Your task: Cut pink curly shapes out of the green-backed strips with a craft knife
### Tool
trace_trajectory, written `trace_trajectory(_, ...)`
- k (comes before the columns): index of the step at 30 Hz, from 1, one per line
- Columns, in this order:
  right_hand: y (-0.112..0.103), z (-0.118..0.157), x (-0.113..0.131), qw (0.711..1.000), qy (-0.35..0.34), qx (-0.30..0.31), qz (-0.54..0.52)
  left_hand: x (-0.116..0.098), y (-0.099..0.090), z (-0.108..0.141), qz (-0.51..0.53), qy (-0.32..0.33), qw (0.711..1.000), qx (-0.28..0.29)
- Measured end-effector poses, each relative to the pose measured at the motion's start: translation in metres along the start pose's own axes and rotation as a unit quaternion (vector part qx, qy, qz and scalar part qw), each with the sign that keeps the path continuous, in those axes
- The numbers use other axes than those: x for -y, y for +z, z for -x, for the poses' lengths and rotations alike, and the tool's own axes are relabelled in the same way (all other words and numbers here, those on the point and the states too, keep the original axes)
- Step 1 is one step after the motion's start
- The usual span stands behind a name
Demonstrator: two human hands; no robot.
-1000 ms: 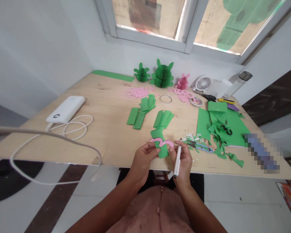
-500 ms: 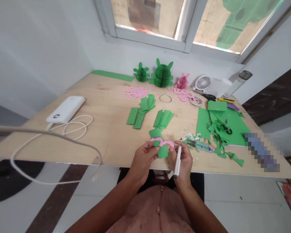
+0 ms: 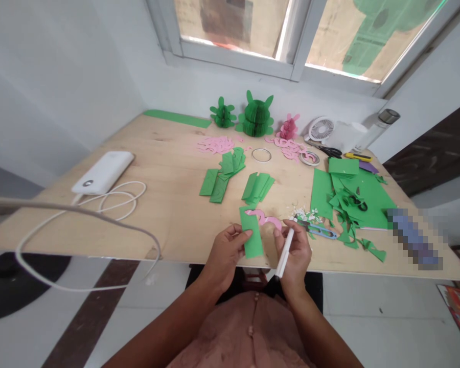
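My left hand (image 3: 229, 251) pinches a green paper strip (image 3: 252, 237) by its left edge, just above the table's front edge. In my right hand (image 3: 296, 253) are a white pen (image 3: 285, 253), slanting with one end up by the fingers, and a curvy pink paper cutout (image 3: 270, 221) pinched at its right end. The cutout's left end overlaps the upper part of the green strip. Beyond my hands lie a fanned stack of green strips (image 3: 257, 188) and another group of green pieces (image 3: 218, 184), some with drawn outlines.
Blue-handled snips (image 3: 318, 230) lie by paper bits right of my hand. Green scraps (image 3: 347, 204) cover a green sheet (image 3: 375, 204). Pink cutouts (image 3: 216, 145), paper figures (image 3: 257, 118) and a small fan (image 3: 321, 129) are farther back. A white power bank (image 3: 103, 172) with a cable sits left.
The pink cutout has moved right, off most of the green strip, with my right hand and the pen. The green strip now stands more lengthwise in my left hand.
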State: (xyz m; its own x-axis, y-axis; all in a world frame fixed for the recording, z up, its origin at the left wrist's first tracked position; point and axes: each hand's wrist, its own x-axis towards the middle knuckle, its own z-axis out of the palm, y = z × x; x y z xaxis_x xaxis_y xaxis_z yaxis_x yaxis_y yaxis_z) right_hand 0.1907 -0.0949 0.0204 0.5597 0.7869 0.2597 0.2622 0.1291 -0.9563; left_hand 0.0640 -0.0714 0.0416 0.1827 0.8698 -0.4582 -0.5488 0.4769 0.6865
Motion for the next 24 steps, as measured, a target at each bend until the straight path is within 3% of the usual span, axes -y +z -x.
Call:
trace_trajectory(6, -0.0036, 0.0002, -0.0040, 0.998, -0.045, -0.008, 0.047, -0.0028, -0.0007, -0.0002, -0.002, -0.021, 1.000, 0.009)
trace_trajectory(14, -0.0056, 0.0000, -0.0043, 0.999, -0.034, -0.017, 0.025, -0.0088, -0.0022, -0.0028, -0.034, -0.005, 0.999, -0.002)
trace_trajectory(24, -0.0108, -0.0022, 0.0014, 0.999, -0.023, -0.032, 0.013, -0.0017, 0.0009, -0.0030, -0.020, 0.016, 0.999, 0.021)
